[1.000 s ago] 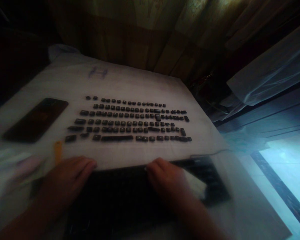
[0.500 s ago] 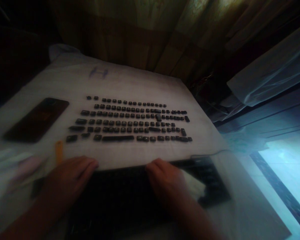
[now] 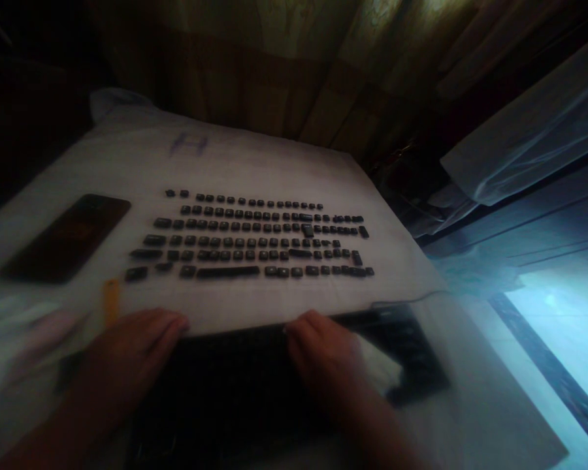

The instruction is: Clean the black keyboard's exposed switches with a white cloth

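Observation:
A black keyboard base (image 3: 235, 385) lies in front of me, its cable running off at the upper right. My left hand (image 3: 134, 349) is closed on the upper left part of the keyboard, fingers pressed together. Over the right half, my right hand (image 3: 326, 356) is curled with its fingertips at the upper edge. A white cloth or tissue (image 3: 382, 365) sticks out from under that hand, apparently gripped in it. Beyond the keyboard, loose black keycaps (image 3: 245, 227) lie in several rows, with a long spacebar (image 3: 228, 271) in the nearest row.
A dark smartphone (image 3: 66, 238) lies on the left of the white-covered table (image 3: 274, 163). Beside my left hand is a yellow strip-like object (image 3: 110, 300), partly hidden. Blurred white material (image 3: 14, 352) is at the left edge. A curtain (image 3: 284, 72) hangs behind.
The view has shifted slightly, so the keycaps and phone appear a little further left. Both hands keep nearly the same place on the keyboard.

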